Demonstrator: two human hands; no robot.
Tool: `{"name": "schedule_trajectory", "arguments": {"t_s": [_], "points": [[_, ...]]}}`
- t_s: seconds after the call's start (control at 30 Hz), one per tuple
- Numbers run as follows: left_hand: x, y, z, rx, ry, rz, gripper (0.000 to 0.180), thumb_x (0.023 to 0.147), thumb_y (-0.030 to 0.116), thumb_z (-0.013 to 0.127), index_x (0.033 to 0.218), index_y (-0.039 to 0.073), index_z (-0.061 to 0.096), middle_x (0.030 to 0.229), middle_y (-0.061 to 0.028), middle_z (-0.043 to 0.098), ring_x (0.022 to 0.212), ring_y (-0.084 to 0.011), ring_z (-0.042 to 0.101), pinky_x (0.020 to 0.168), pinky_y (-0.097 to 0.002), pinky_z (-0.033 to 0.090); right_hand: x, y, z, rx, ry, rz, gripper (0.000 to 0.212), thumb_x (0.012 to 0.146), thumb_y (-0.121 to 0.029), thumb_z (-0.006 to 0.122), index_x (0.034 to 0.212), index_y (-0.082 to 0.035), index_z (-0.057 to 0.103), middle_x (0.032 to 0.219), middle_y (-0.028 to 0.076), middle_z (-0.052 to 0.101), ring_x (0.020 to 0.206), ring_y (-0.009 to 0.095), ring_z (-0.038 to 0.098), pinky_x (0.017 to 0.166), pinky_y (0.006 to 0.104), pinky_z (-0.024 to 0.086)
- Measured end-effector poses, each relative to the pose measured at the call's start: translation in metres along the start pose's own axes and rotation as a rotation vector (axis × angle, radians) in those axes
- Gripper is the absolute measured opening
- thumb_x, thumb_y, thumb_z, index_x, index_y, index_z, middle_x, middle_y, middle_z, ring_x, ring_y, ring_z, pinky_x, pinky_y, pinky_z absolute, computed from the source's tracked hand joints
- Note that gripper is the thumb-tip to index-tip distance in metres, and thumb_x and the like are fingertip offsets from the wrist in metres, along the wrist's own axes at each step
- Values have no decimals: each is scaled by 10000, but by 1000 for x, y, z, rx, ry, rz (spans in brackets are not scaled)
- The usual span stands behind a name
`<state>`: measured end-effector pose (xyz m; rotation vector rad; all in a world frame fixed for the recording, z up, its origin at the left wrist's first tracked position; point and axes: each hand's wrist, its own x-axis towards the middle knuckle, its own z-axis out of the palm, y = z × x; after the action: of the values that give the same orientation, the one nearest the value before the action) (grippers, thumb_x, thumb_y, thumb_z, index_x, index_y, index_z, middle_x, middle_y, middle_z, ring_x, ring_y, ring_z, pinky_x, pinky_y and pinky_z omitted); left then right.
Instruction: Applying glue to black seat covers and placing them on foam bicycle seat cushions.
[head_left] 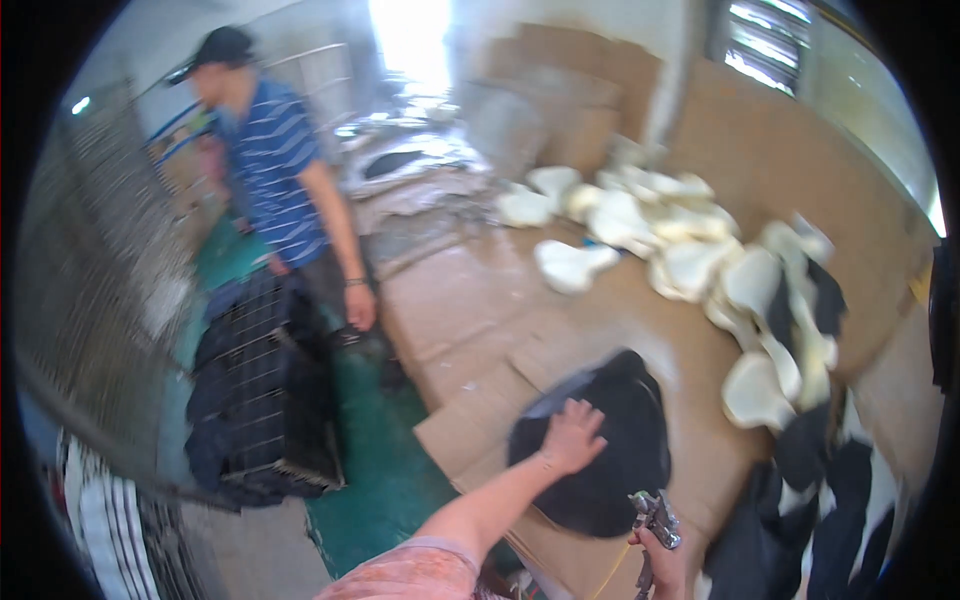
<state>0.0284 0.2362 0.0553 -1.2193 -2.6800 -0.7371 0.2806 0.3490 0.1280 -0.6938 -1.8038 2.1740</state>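
Note:
My left hand [574, 437] lies with fingers spread on a black, rounded piece [630, 450], perhaps a fabric cover, which rests on cardboard. At the near edge of this piece, my right hand [662, 562] is closed around a metal spray gun [655, 518]. A thin yellow hose [612, 574] hangs by the gun's handle. The spray gun's head points away from me, beside the black piece's lower right edge. What lies under the black piece is hidden.
Several cream foam pads [695, 265] are heaped along the table's far right side. Black pieces [840, 490] hang or lie at the near right. Cardboard [450, 310] covers the table. Left of it, a person [275, 170] stands beside a black wire-frame bin [265, 385] on green floor.

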Motion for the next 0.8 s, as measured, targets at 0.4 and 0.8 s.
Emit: {"name": "schedule_trajectory", "arguments": {"t_s": [0.4, 0.8], "points": [[-3, -108, -19, -78, -410, -519, 626, 918, 517, 388, 1410, 132, 377, 1473, -164, 295, 1403, -347, 171, 1093, -557, 182, 97, 81, -1, 220, 124, 385, 229, 869, -52, 601, 1071, 56, 600, 896, 115, 662, 844, 212, 640, 790, 358, 552], [-48, -10, 1, -194, -272, 207, 604, 833, 384, 605, 1349, 118, 437, 1481, -142, 277, 1402, -347, 170, 1098, -541, 186, 64, 68, -8, 234, 101, 331, 195, 868, -71, 616, 1037, 26, 620, 904, 110, 662, 866, 230, 641, 819, 372, 548]]}}
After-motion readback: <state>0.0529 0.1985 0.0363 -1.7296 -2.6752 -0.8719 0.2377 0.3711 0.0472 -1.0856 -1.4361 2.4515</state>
